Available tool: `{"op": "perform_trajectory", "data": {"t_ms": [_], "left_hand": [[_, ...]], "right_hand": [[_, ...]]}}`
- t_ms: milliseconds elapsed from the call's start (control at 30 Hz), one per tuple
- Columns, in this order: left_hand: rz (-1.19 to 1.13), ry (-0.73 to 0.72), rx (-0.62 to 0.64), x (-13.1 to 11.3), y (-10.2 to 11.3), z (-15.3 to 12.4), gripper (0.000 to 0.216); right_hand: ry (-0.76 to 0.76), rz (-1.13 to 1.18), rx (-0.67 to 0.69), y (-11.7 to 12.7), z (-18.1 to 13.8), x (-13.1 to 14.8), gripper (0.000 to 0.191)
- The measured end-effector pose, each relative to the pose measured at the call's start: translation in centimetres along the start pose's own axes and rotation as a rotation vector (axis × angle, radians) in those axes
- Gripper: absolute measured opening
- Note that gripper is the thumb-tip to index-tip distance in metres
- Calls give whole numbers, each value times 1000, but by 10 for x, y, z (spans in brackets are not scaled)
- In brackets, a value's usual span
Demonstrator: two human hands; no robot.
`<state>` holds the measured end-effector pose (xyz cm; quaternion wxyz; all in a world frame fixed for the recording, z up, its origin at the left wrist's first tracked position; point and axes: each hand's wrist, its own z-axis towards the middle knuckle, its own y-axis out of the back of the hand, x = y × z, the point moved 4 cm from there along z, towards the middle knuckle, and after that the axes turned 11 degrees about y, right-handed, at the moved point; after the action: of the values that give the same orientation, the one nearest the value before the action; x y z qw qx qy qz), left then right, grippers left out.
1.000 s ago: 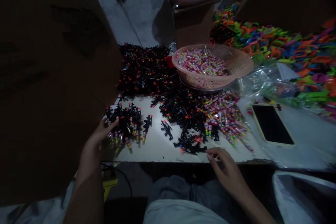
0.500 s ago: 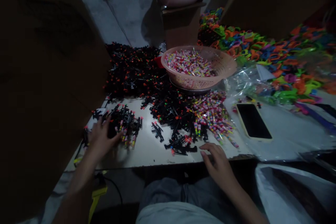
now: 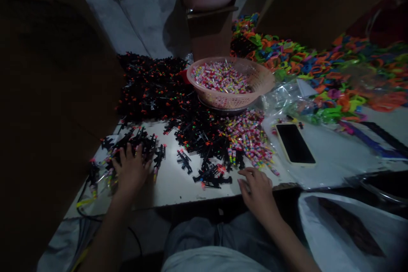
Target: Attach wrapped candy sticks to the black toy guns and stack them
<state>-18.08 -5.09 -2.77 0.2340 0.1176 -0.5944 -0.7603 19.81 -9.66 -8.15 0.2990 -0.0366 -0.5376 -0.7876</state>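
Note:
My left hand (image 3: 131, 171) lies spread over a small heap of black toy guns (image 3: 142, 139) mixed with candy tubes at the table's left end, its fingers apart and touching the heap. Near the front edge my right hand (image 3: 255, 187) rests with loosely curled fingers, thumb apart from the forefinger and nothing visible between them. Just left of it lies a cluster of toy guns (image 3: 212, 176) with orange-red tips. One toy gun (image 3: 184, 160) lies between the two groups. Behind my right hand spreads a pile of pink and yellow candy tubes (image 3: 250, 136).
A pink plastic basket (image 3: 236, 100) of candy tubes stands behind, beside a large pile of black toy guns (image 3: 149, 89). A phone (image 3: 296, 144) lies on clear plastic bags at right. Colourful plastic pieces (image 3: 306, 66) fill the back right. A white sack (image 3: 309, 212) hangs below the table.
My left hand has moved right and spread flat onto the heap of toy guns and candy tubes. My right hand stays near the front edge. The whole view has shifted slightly.

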Motion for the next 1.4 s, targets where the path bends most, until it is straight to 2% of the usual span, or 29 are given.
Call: {"op": "perform_trajectory", "data": {"t_ms": [67,167,267,367,500,567,733,833,900,967,1033,1200,1300,1400], "left_hand": [[-63,-153,67,-29,0,-8,60],[-190,-360,257,-73,-7,-28,57],[-243,-321,303,-96,-14,-42,60],[-286,-246,301,-96,-21,-45,59],[-482,-207,483,-80,-34,-40,62],[-516,-174,503,-74,-37,-39,68],[-335,-101,415,-69,-30,-48,63],[-412,-91,483,-70,-29,-53,60],[-520,-87,536,-69,-29,-55,59],[-651,-22,606,-66,-30,-57,59],[-861,103,733,-63,-31,-62,60],[-1562,521,1042,-63,-23,-81,43],[-1710,655,1273,-72,-13,-96,32],[-1769,699,1335,-79,-2,-106,30]], "right_hand": [[-25,-54,5,1,3,-4,25],[-63,-113,-27,6,7,-12,27],[-74,-137,-50,14,11,-17,27],[5,-86,48,15,13,-9,26],[73,-73,186,5,18,8,31],[90,-92,218,-1,24,14,33],[91,-170,276,-10,44,18,35],[141,-130,270,-10,48,31,30],[237,-53,274,-13,46,47,29],[336,1,298,-18,41,61,31],[342,6,300,-22,37,65,29],[93,-62,165,-15,47,35,26],[-80,-195,79,-9,61,12,29],[-115,-240,78,-11,75,-1,26]]}}
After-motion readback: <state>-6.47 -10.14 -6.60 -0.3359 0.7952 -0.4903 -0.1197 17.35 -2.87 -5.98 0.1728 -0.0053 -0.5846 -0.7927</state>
